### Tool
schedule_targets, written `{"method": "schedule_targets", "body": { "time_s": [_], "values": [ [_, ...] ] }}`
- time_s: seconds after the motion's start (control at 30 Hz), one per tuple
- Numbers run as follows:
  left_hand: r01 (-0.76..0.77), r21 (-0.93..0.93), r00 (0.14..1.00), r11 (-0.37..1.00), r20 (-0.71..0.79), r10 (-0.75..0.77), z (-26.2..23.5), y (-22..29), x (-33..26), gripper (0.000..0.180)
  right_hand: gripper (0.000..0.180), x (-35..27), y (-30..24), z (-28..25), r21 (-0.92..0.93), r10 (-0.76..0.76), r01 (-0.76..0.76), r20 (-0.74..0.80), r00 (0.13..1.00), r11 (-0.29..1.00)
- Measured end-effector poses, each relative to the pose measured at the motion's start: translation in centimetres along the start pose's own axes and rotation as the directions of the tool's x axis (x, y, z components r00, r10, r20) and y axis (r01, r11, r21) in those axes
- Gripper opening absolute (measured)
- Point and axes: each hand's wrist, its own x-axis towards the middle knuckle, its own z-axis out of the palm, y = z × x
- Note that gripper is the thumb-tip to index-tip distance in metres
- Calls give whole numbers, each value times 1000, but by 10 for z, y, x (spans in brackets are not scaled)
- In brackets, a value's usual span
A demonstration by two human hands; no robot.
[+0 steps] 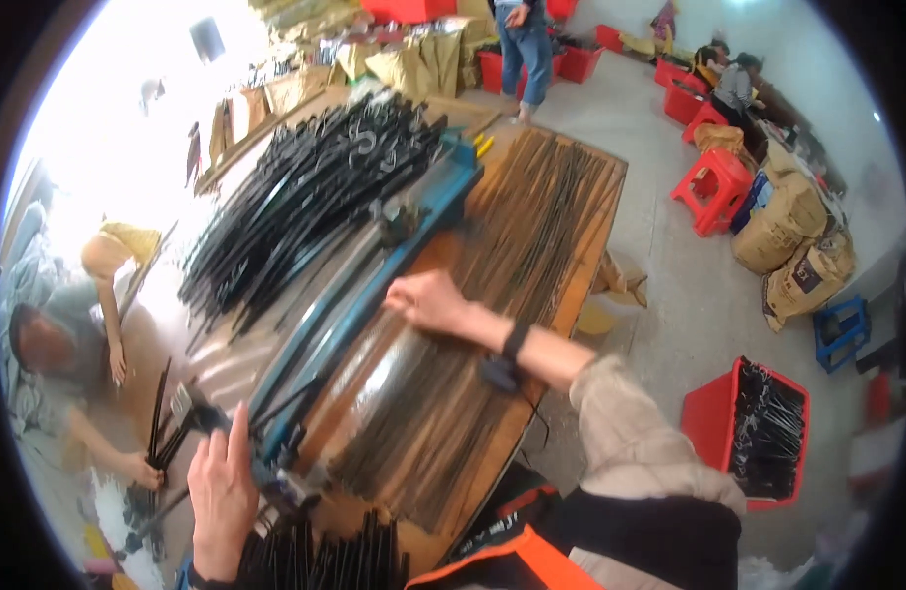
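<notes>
— Where does the light come from?
— From the upper left: daylight floods in and burns that corner to plain white. A shiny sheet (374, 379) on the bench (581, 285) throws glare.
— Is it sharp?
— Soft all over. Straight edges bow toward the dark round rim, and the far corners smear.

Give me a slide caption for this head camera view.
Both hands, left hand and right hand, rest on a long blue metal jig amid black rods.

The left hand (220, 489) grips the blue machine's (374, 265) near end; the right hand (428, 300) rests on thin rods (531, 211).
</notes>
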Motion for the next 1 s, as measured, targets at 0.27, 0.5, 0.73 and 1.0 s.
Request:
{"method": "schedule_targets", "body": {
  "time_s": [0.27,0.5,0.73,1.0],
  "values": [
    [50,-64,999,997,-13,-51,6,-16,-8,46,62,1,6,13,-232,226,-186,158,961,955],
    [94,-169,985,981,-127,-117,-6,-28,-41,37,39,29,-102,-23,503,180,-254,192,965,826],
    [223,-190,974,956,4,-227,-15,-22,-80,41,27,31,-114,9,463,121,-107,0,993,880],
    [213,-111,975,971,-47,-219,-28,-15,-95,41,26,30,-143,26,428,-33,35,-12,999,903]
  ]
}}
